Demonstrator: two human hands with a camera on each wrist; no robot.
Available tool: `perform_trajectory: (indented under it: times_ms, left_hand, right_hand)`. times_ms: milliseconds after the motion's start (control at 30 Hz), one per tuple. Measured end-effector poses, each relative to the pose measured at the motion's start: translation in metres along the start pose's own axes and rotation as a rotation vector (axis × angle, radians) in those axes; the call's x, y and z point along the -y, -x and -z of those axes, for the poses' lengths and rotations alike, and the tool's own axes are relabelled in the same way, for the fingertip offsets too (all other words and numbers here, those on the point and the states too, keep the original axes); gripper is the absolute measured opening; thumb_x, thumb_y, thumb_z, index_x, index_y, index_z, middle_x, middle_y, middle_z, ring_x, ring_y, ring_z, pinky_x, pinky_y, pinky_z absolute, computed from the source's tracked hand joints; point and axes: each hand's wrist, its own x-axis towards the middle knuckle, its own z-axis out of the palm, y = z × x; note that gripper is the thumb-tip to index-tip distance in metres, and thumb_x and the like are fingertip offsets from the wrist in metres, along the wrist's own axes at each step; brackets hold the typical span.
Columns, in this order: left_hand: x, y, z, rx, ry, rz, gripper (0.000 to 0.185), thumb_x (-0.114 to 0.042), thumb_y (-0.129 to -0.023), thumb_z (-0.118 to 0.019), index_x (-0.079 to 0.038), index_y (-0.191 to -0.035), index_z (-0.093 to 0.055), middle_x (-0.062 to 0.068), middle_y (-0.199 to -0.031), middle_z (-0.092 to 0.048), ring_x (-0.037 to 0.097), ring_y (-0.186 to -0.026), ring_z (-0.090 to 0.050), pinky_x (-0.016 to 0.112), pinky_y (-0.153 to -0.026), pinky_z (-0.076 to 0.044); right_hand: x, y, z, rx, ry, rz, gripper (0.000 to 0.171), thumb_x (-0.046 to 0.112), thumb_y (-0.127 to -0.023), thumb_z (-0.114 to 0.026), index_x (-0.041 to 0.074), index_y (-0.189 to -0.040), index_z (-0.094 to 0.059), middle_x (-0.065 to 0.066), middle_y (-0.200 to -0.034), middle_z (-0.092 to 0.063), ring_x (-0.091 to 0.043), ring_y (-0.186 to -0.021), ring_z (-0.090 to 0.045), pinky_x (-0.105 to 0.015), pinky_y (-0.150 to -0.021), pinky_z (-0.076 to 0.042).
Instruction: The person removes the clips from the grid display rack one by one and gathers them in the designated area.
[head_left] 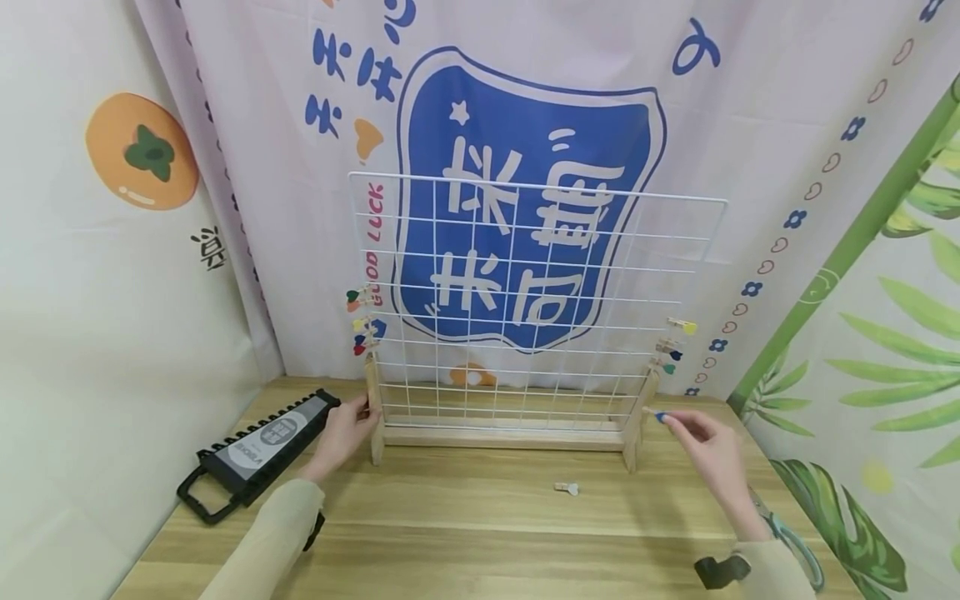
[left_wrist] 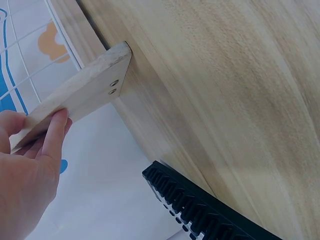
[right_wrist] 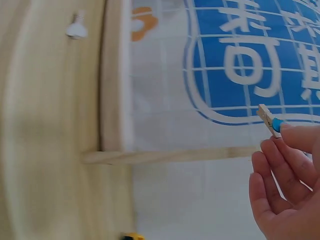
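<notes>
A white wire grid panel (head_left: 512, 287) stands upright in a wooden stand (head_left: 502, 438). My left hand (head_left: 348, 429) grips the stand's left leg (left_wrist: 80, 95), thumb on one side and fingers on the other. Between thumb and fingertips my right hand (head_left: 705, 446) pinches a small wooden clothespin (right_wrist: 267, 119) with a blue decoration, just right of the stand's right leg (head_left: 637, 429). Clothespins with coloured hearts (head_left: 360, 323) are clipped along the grid's left edge. Several more clothespins (head_left: 667, 354) sit on its right edge.
On the tabletop in front of the stand lies a clothespin with a white heart (head_left: 567, 488). A black slotted rack (head_left: 266, 446) lies at the left, close to my left forearm. Scissors (head_left: 795, 546) lie beside my right forearm. Printed curtains (head_left: 300, 250) hang behind and around.
</notes>
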Motion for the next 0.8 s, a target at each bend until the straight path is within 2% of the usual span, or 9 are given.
perform_trajectory:
  times_ms: [67, 133, 433, 667, 800]
  left_hand:
    - [0.000, 0.000, 0.000, -0.002, 0.001, -0.003, 0.007, -0.002, -0.094, -0.060, 0.003, -0.092, -0.064, 0.028, -0.102, -0.072, 0.041, -0.101, -0.071, 0.045, -0.081, -0.062]
    - [0.000, 0.000, 0.000, -0.003, 0.000, -0.008, 0.007, -0.002, -0.095, -0.059, 0.003, -0.093, -0.064, 0.028, -0.103, -0.072, 0.041, -0.101, -0.071, 0.045, -0.081, -0.062]
    - [0.000, 0.000, -0.001, -0.004, -0.004, -0.005, 0.008, -0.003, -0.095, -0.059, 0.002, -0.090, -0.063, 0.028, -0.103, -0.072, 0.041, -0.101, -0.071, 0.046, -0.081, -0.062]
    - [0.001, -0.001, -0.001, -0.002, 0.002, -0.007, 0.008, -0.002, -0.095, -0.059, 0.003, -0.093, -0.065, 0.029, -0.105, -0.072, 0.041, -0.102, -0.071, 0.046, -0.082, -0.061]
    - [0.001, -0.001, -0.001, 0.004, 0.008, -0.005, 0.008, -0.002, -0.095, -0.060, 0.003, -0.095, -0.066, 0.029, -0.106, -0.071, 0.042, -0.102, -0.070, 0.046, -0.082, -0.061]
  right_hand:
    - [-0.006, 0.006, -0.011, 0.046, -0.009, 0.008, 0.021, 0.020, -0.093, -0.070, 0.002, -0.103, -0.073, -0.018, -0.097, -0.075, 0.012, -0.071, -0.058, -0.013, -0.062, -0.052]
    - [-0.013, 0.013, -0.022, 0.090, 0.006, 0.007, 0.019, 0.018, -0.091, -0.072, 0.003, -0.101, -0.074, -0.019, -0.096, -0.075, 0.010, -0.070, -0.058, -0.014, -0.061, -0.053]
    - [-0.038, 0.040, -0.062, 0.288, 0.029, -0.049, 0.011, 0.017, -0.089, -0.073, 0.009, -0.095, -0.076, -0.006, -0.089, -0.077, -0.007, -0.074, -0.068, -0.014, -0.066, -0.053]
    - [-0.047, 0.046, -0.079, 0.323, 0.073, 0.014, 0.005, 0.013, -0.086, -0.075, 0.013, -0.091, -0.076, -0.003, -0.089, -0.078, -0.001, -0.076, -0.067, -0.015, -0.070, -0.054]
    - [-0.049, 0.046, -0.084, 0.341, 0.094, 0.035, 0.004, 0.011, -0.085, -0.075, 0.013, -0.089, -0.076, -0.003, -0.088, -0.077, -0.003, -0.075, -0.067, -0.016, -0.069, -0.055]
